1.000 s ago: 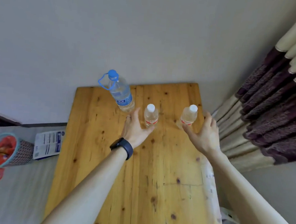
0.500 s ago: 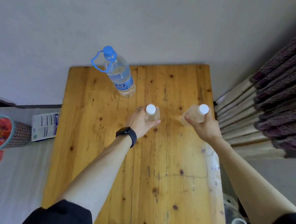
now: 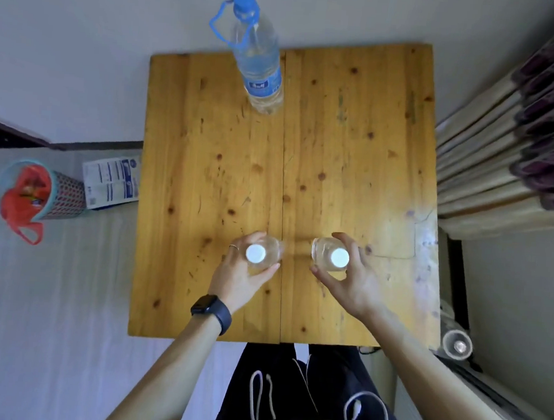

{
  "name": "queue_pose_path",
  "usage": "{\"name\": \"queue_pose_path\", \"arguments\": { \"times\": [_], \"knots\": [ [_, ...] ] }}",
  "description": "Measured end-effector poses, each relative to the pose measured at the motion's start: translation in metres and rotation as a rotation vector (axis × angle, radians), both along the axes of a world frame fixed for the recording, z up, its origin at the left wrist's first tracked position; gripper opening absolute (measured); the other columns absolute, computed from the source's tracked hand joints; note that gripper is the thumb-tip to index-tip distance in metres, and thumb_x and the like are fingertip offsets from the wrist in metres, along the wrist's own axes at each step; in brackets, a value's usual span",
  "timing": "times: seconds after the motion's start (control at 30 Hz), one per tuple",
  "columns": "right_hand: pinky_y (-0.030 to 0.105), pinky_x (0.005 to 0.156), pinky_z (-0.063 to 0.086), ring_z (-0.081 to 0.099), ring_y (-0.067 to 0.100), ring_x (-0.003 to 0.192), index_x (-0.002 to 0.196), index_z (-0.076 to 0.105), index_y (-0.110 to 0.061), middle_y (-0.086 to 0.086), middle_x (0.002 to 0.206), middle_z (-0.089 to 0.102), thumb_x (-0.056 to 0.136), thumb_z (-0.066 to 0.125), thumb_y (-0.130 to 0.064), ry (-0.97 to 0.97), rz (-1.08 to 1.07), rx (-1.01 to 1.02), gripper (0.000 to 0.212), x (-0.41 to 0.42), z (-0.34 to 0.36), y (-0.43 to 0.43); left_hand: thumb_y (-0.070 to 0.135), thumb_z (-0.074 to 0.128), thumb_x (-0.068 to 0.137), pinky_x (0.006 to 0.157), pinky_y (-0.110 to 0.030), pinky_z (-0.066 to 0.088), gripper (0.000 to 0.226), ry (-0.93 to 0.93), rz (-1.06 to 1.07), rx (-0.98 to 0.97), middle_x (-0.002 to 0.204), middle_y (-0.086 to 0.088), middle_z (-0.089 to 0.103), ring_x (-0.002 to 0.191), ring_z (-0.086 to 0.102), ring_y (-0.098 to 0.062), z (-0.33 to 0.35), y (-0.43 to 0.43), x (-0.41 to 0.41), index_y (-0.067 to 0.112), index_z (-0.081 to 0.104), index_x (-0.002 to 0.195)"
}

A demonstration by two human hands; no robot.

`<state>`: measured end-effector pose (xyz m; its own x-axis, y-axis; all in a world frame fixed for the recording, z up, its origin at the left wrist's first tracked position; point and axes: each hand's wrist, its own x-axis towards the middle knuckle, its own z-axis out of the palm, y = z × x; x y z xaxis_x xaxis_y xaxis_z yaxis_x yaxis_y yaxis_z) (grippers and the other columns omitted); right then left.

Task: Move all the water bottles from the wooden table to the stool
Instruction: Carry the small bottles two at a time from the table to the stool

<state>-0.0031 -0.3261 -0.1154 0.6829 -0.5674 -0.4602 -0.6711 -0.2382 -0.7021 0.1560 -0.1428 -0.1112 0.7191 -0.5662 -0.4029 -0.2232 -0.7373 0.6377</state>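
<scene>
Two small clear bottles with white caps are seen from above over the wooden table [image 3: 355,143]. My left hand [image 3: 241,279] grips the left small bottle [image 3: 261,253]. My right hand [image 3: 352,280] grips the right small bottle [image 3: 329,256]. Both are held upright near the table's front half. A large water bottle [image 3: 258,61] with a blue cap and blue carry loop stands at the table's far edge, left of centre. No stool is in view.
A mesh basket [image 3: 44,193] holding a red bag and a printed white packet [image 3: 112,182] lie left of the table. Curtains [image 3: 519,144] hang close on the right. A clear bottle [image 3: 456,343] lies by the table's front right corner.
Both hands closed on the small bottles and drew them back toward me along the table. The view tilted down, so the large bottle now looks farther away.
</scene>
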Motion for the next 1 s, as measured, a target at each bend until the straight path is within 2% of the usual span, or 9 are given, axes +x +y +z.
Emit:
{"name": "queue_pose_path", "arguments": {
  "times": [0.1, 0.2, 0.3, 0.4, 0.47, 0.57, 0.67, 0.87, 1.0],
  "knots": [
    [0.030, 0.088, 0.046, 0.049, 0.020, 0.130, 0.148, 0.019, -0.050, -0.005, 0.147, 0.041, 0.075, 0.077, -0.059, -0.036, -0.034, 0.021, 0.093, -0.006, -0.003, 0.024, 0.050, 0.078, 0.077, 0.082, -0.029, 0.051, 0.071, -0.003, 0.040, -0.028, 0.139, 0.013, 0.048, 0.123, 0.050, -0.010, -0.001, 0.011, -0.014, 0.046, 0.039, 0.137],
    [0.030, 0.105, 0.034, 0.023, 0.013, 0.148, 0.154, 0.010, -0.045, -0.004, 0.165, 0.013, 0.066, 0.083, -0.060, -0.096, -0.107, 0.014, 0.115, -0.002, -0.004, 0.031, 0.055, 0.085, 0.066, 0.085, -0.029, 0.051, 0.105, 0.044, 0.070, -0.056, 0.153, 0.012, 0.032, 0.130, 0.041, -0.005, 0.000, 0.005, -0.016, 0.047, 0.020, 0.147],
    [0.027, 0.109, 0.029, 0.024, 0.009, 0.147, 0.152, 0.019, -0.041, -0.006, 0.163, 0.020, 0.066, 0.087, -0.052, -0.124, -0.160, 0.064, 0.110, 0.010, -0.002, 0.032, 0.053, 0.089, 0.060, 0.092, -0.029, 0.048, 0.116, 0.060, 0.122, -0.076, 0.155, 0.013, 0.029, 0.135, 0.038, -0.005, -0.003, -0.002, -0.013, 0.050, 0.013, 0.148],
    [0.029, 0.098, 0.048, 0.055, 0.009, 0.120, 0.138, 0.035, -0.047, -0.021, 0.131, 0.056, 0.066, 0.088, -0.051, -0.074, -0.180, 0.098, 0.089, 0.017, -0.004, 0.032, 0.052, 0.088, 0.062, 0.090, -0.039, 0.055, 0.097, 0.053, 0.202, -0.078, 0.128, 0.017, 0.057, 0.118, 0.056, -0.008, -0.011, -0.004, -0.011, 0.056, 0.027, 0.138],
    [0.031, 0.090, 0.053, 0.060, 0.007, 0.108, 0.130, 0.040, -0.048, -0.024, 0.115, 0.059, 0.066, 0.088, -0.048, -0.059, -0.208, 0.087, 0.081, 0.017, -0.006, 0.033, 0.053, 0.086, 0.063, 0.086, -0.041, 0.056, 0.085, 0.001, 0.226, -0.079, 0.123, 0.018, 0.062, 0.111, 0.061, -0.007, -0.018, -0.003, -0.014, 0.051, 0.037, 0.132],
    [0.034, 0.084, 0.057, 0.061, 0.008, 0.106, 0.130, 0.042, -0.044, -0.023, 0.119, 0.058, 0.066, 0.088, -0.042, -0.049, -0.261, 0.058, 0.079, 0.013, -0.012, 0.035, 0.045, 0.088, 0.064, 0.082, -0.038, 0.057, 0.070, -0.039, 0.236, -0.116, 0.132, 0.014, 0.060, 0.106, 0.064, -0.011, -0.029, -0.002, -0.018, 0.042, 0.045, 0.119],
    [0.036, 0.074, 0.059, 0.064, 0.008, 0.096, 0.123, 0.044, -0.044, -0.020, 0.113, 0.061, 0.066, 0.085, -0.032, -0.025, -0.273, 0.074, 0.071, 0.012, -0.012, 0.035, 0.047, 0.086, 0.064, 0.070, -0.037, 0.058, 0.064, -0.041, 0.238, -0.083, 0.104, 0.016, 0.067, 0.089, 0.066, -0.013, -0.028, -0.004, -0.018, 0.043, 0.044, 0.113],
    [0.010, 0.053, 0.045, 0.063, 0.005, 0.080, 0.109, 0.044, -0.043, -0.016, 0.095, 0.063, 0.067, 0.082, -0.024, 0.016, -0.264, 0.078, 0.060, 0.019, 0.001, 0.033, 0.056, 0.079, 0.065, 0.068, -0.036, 0.057, 0.058, 0.015, 0.187, 0.020, 0.090, 0.018, 0.065, 0.080, 0.065, -0.010, -0.018, -0.007, -0.003, 0.043, 0.041, 0.107],
    [0.028, 0.058, 0.057, 0.067, 0.012, 0.078, 0.104, 0.047, -0.042, -0.008, 0.090, 0.067, 0.064, 0.081, -0.026, -0.039, -0.377, 0.104, 0.055, 0.012, 0.027, 0.038, 0.054, 0.079, 0.067, 0.054, -0.016, 0.046, 0.051, 0.021, 0.135, 0.016, 0.080, 0.021, 0.067, 0.071, 0.064, 0.002, 0.001, -0.002, 0.007, 0.034, 0.052, 0.105]
  ]
}}
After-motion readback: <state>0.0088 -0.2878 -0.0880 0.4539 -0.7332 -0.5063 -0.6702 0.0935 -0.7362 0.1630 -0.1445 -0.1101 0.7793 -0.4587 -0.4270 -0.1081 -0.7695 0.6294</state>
